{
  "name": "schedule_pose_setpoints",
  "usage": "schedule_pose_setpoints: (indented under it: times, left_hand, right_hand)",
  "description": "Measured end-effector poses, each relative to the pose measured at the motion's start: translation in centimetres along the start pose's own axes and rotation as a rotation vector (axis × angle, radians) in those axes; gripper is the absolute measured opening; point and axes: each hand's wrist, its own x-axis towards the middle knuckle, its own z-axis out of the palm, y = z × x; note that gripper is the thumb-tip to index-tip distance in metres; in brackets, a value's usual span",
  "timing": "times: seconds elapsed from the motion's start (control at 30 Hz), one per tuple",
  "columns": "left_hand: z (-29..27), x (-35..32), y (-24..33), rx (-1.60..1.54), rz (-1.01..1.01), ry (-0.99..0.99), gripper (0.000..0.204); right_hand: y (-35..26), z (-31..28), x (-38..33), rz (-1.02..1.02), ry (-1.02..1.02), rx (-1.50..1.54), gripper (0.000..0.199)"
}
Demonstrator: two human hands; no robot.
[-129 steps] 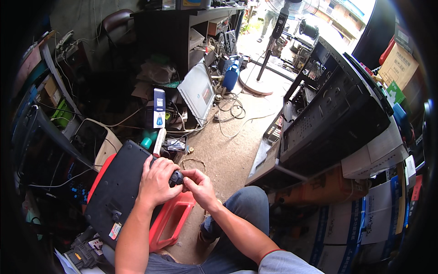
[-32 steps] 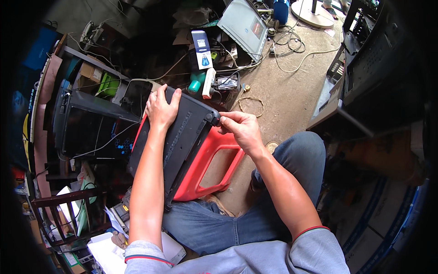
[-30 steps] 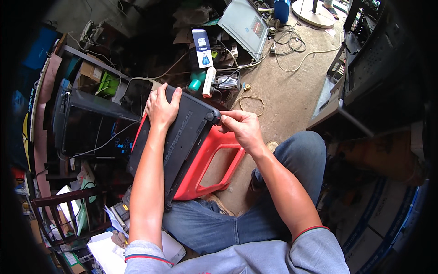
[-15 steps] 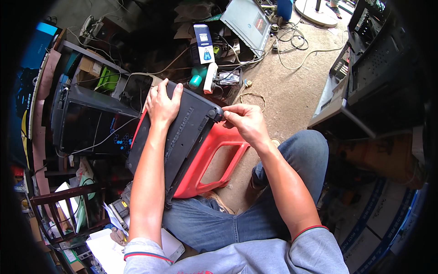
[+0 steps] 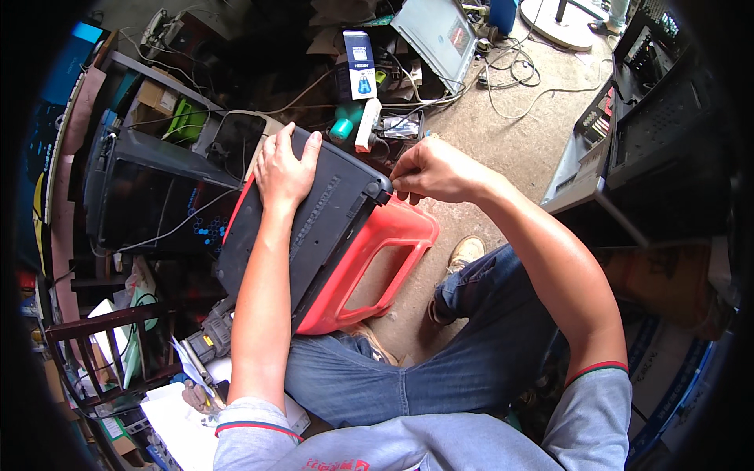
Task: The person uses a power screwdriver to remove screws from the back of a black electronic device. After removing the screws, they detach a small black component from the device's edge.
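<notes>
A black laptop (image 5: 317, 228) lies bottom up and slanted on a red plastic stool (image 5: 369, 282). Flat on its underside, near the far left edge, rests my left hand (image 5: 286, 169), thumb apart from the fingers. My right hand (image 5: 432, 173) is at the laptop's far right corner, by the hinge end. Its fingertips are pinched together against that corner. Whatever they may hold there is hidden behind the fingers.
Left stands a black computer case (image 5: 149, 208) with cables across it. Beyond the stool are a blue-and-white box (image 5: 360, 67), a green bottle (image 5: 341, 129) and a white power strip (image 5: 367, 125). An open computer case (image 5: 628, 149) stands right. Coiled cables (image 5: 514, 74) lie on the floor.
My right wrist has turned and my right elbow has swung outward, with the fingertips still at the laptop's corner. My right knee has dropped back, showing a shoe. My left hand stays put.
</notes>
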Motion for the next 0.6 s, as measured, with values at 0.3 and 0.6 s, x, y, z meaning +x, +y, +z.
schedule_pose_setpoints:
  times: [0.3,0.6]
  left_hand:
    - [-0.1,-0.1,0.2,0.047,0.03,0.018,0.06]
    - [-0.1,-0.1,0.1,0.059,0.061,0.026,0.058]
  right_hand:
    - [-0.1,-0.1,0.2,0.022,-0.034,0.121,0.016]
    - [-1.1,-0.5,1.8,0.045,-0.006,0.103,0.016]
